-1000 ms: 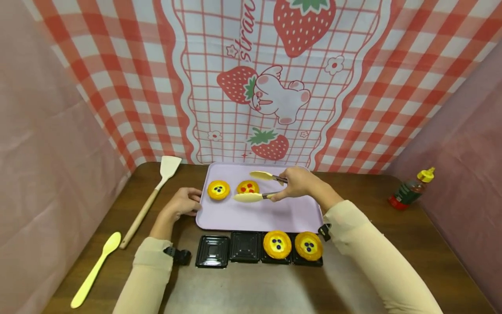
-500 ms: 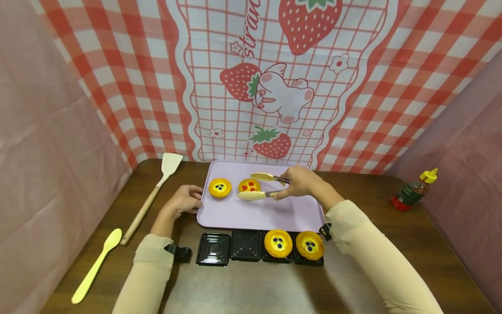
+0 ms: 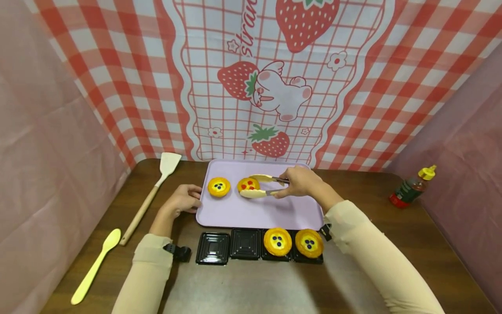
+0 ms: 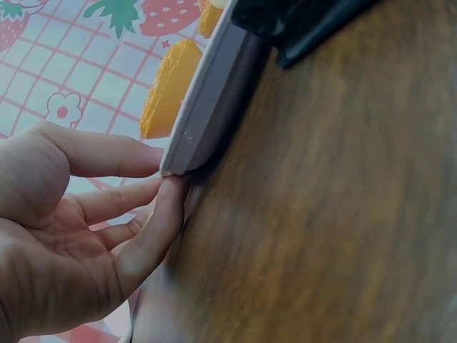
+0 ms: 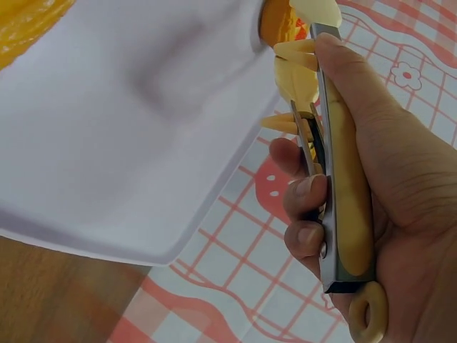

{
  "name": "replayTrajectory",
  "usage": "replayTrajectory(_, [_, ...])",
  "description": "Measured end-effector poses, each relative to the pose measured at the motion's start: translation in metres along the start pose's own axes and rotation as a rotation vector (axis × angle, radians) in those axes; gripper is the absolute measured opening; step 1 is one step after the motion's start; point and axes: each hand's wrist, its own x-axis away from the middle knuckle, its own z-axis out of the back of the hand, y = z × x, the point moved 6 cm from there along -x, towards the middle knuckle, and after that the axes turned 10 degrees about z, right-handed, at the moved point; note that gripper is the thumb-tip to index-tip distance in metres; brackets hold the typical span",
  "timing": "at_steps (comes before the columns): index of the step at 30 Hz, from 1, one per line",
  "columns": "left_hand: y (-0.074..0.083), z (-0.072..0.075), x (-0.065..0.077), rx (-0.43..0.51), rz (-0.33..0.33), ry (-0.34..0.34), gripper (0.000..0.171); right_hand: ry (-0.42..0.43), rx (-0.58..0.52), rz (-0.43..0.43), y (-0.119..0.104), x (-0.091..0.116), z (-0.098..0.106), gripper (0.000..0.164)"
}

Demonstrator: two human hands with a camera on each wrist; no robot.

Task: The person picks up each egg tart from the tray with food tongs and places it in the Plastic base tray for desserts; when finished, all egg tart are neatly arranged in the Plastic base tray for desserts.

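Note:
My right hand point(image 3: 301, 181) grips a pair of tongs point(image 5: 348, 179) with cream-yellow heads, held over the lilac tray point(image 3: 235, 216). The tong heads point(image 3: 252, 193) lie on either side of an egg tart with red fruit pieces point(image 3: 245, 183), overlapping its edges in the head view. At the tray's left edge my left hand point(image 3: 183, 199) pinches the rim between thumb and fingers, as the left wrist view shows. Close to that hand, a tart with dark blue berries point(image 3: 218, 186) rests on the tray.
Before the tray stand black square plastic holders point(image 3: 213, 248); the two right ones bear blueberry tarts point(image 3: 277, 242). At left lie a spatula point(image 3: 147, 200) and a yellow spoon point(image 3: 97, 264). A sauce bottle point(image 3: 412, 187) stands at right. A checked strawberry cloth point(image 3: 251, 87) hangs behind.
The tong heads have shifted slightly right and drawn closer together around the red-topped tart. The left hand stays at the tray's rim. The head view shifts slightly.

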Motion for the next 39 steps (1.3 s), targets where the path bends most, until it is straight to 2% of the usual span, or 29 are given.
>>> replayTrajectory(8, [0.001, 0.002, -0.002, -0.007, -0.002, 0.0, 0.055, 0.01, -0.019, -0.005, 0.004, 0.001, -0.001, 0.062])
replayTrajectory(19, [0.001, -0.006, -0.004, 0.02, -0.012, -0.009, 0.054, 0.024, -0.017, -0.019, 0.009, 0.008, 0.003, 0.056])
replayTrajectory(26, [-0.003, 0.001, -0.001, -0.005, 0.009, 0.031, 0.053, 0.057, -0.052, -0.001, 0.007, 0.01, 0.011, 0.047])
replayTrajectory(33, [-0.003, 0.001, -0.001, -0.01, 0.012, 0.024, 0.054, 0.09, -0.092, 0.007, 0.006, 0.022, 0.025, 0.049])
replayTrajectory(39, [-0.001, 0.0, 0.0, 0.001, 0.012, 0.021, 0.054, 0.091, -0.071, -0.03, 0.004, 0.035, 0.032, 0.056])
